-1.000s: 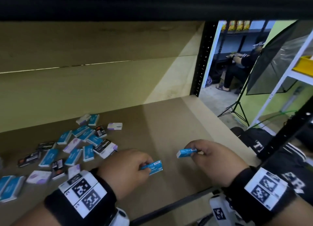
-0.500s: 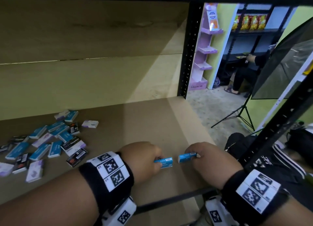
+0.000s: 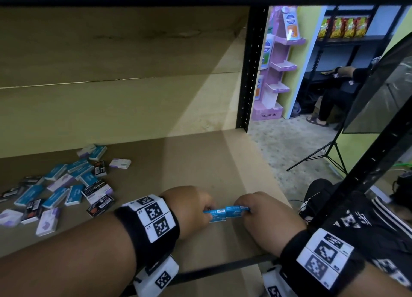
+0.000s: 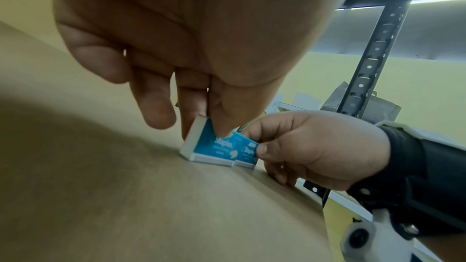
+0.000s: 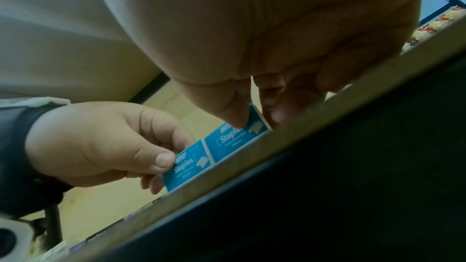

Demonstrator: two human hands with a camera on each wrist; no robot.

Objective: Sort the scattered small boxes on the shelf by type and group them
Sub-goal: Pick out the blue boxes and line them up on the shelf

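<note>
Two small blue staple boxes stand on edge side by side, touching, near the shelf's front right. My left hand (image 3: 206, 212) pinches the left blue box (image 3: 217, 215) (image 4: 214, 146) (image 5: 188, 164) between thumb and fingers. My right hand (image 3: 246, 209) pinches the right blue box (image 3: 236, 211) (image 4: 248, 151) (image 5: 235, 139) the same way. Both boxes rest on the brown shelf board (image 3: 178, 163). A scattered pile of small boxes (image 3: 66, 185), blue, purple-white and black, lies on the shelf's left.
A black shelf post (image 3: 250, 74) stands at the back right and another post (image 3: 367, 174) at the front right. The shelf's front edge (image 5: 252, 156) runs just below the two boxes. Beyond the shelf are a purple display stand (image 3: 274, 74), a tripod (image 3: 323, 154) and a seated person (image 3: 338, 91).
Both hands have come together: the two blue boxes, about a box-width apart half a second ago, now touch end to end on the shelf. My head view has shifted slightly.
</note>
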